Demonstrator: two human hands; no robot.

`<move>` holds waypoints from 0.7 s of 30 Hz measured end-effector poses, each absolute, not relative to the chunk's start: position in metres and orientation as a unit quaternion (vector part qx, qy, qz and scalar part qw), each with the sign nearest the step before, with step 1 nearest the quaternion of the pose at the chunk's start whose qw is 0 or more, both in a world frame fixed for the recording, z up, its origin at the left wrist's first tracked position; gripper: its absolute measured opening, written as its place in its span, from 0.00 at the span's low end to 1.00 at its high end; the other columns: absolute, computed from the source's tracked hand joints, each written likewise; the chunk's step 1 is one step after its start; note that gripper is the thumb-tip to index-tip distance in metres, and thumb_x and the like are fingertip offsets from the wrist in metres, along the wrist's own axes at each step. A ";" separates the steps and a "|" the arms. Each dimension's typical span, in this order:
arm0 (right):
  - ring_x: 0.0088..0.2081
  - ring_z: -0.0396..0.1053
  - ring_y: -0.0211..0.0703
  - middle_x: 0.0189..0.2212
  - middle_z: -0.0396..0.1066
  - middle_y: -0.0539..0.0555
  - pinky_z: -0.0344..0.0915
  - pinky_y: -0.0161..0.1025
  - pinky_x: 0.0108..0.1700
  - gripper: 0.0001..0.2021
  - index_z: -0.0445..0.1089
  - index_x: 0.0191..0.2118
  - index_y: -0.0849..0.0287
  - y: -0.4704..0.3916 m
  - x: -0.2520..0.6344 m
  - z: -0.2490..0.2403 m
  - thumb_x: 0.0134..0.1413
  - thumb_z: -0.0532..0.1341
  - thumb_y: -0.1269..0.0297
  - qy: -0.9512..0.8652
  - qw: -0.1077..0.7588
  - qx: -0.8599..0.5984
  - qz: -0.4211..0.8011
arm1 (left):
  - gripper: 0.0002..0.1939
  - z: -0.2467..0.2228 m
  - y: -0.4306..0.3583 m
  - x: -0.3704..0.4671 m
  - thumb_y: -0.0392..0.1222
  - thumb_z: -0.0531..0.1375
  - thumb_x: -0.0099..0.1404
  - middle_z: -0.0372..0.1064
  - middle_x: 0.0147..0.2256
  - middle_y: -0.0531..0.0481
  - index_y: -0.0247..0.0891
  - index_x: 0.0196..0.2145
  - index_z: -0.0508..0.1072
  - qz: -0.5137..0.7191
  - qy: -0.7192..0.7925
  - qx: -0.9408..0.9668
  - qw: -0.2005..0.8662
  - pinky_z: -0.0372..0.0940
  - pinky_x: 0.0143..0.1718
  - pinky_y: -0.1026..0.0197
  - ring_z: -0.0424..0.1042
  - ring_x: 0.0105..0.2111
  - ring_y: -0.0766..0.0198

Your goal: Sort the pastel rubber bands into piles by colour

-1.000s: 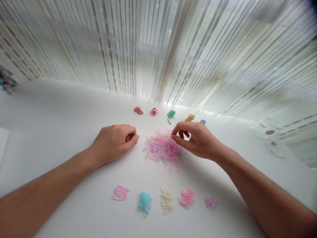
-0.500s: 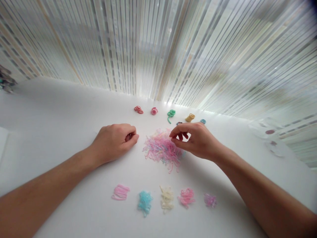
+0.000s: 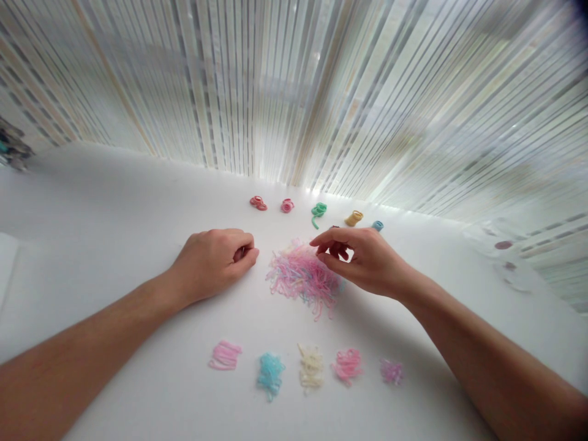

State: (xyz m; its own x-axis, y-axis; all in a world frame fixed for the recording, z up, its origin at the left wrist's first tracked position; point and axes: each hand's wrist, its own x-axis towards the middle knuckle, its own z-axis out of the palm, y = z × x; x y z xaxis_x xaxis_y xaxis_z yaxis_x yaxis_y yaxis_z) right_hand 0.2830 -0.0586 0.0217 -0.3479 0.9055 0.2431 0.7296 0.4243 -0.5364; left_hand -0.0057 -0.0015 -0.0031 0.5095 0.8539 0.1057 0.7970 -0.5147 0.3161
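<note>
A loose heap of thin pastel bands (image 3: pixel 303 275), mostly pink with some blue and yellow, lies on the white table (image 3: pixel 184 373). To its left my left hand (image 3: pixel 220 260) rests on the table with fingers curled and thumb pressed against them; the inside of the fist is hidden. Over the heap's right edge is my right hand (image 3: pixel 361 260), its index finger stretched out and apart from the thumb, nothing visible between them. Nearer me lie sorted small piles: pink bands (image 3: pixel 225 355), blue bands (image 3: pixel 271 373), cream bands (image 3: pixel 311 367), deeper pink bands (image 3: pixel 348 366) and purple bands (image 3: pixel 392 371).
Along the back sit coiled strips: a red coil (image 3: pixel 258 203), a pink coil (image 3: pixel 287 206), a green coil (image 3: pixel 318 212), a yellow coil (image 3: pixel 354 218) and a blue coil (image 3: pixel 377 226). A striped string curtain (image 3: pixel 275 92) hangs behind. Clear objects (image 3: pixel 509 267) stand at right.
My right index finger has straightened and moved away from the thumb, reaching slightly left over the heap. My left hand keeps its curled pose.
</note>
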 end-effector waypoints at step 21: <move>0.29 0.70 0.37 0.30 0.80 0.52 0.64 0.36 0.32 0.10 0.81 0.41 0.60 -0.060 0.280 0.023 0.59 0.61 0.73 -0.804 0.260 -0.505 0.176 | 0.16 -0.003 -0.001 -0.005 0.52 0.53 0.70 0.72 0.29 0.52 0.41 0.28 0.68 0.124 0.482 0.860 0.112 0.50 0.33 0.57 0.65 0.29 0.63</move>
State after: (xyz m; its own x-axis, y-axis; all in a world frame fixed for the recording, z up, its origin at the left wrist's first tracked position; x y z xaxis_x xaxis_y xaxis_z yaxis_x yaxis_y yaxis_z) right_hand 0.2804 -0.0603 0.0228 -0.3550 0.9037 0.2395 0.7203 0.4277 -0.5461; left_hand -0.0047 -0.0014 -0.0031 0.5044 0.8571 0.1045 0.8018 -0.5098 0.3118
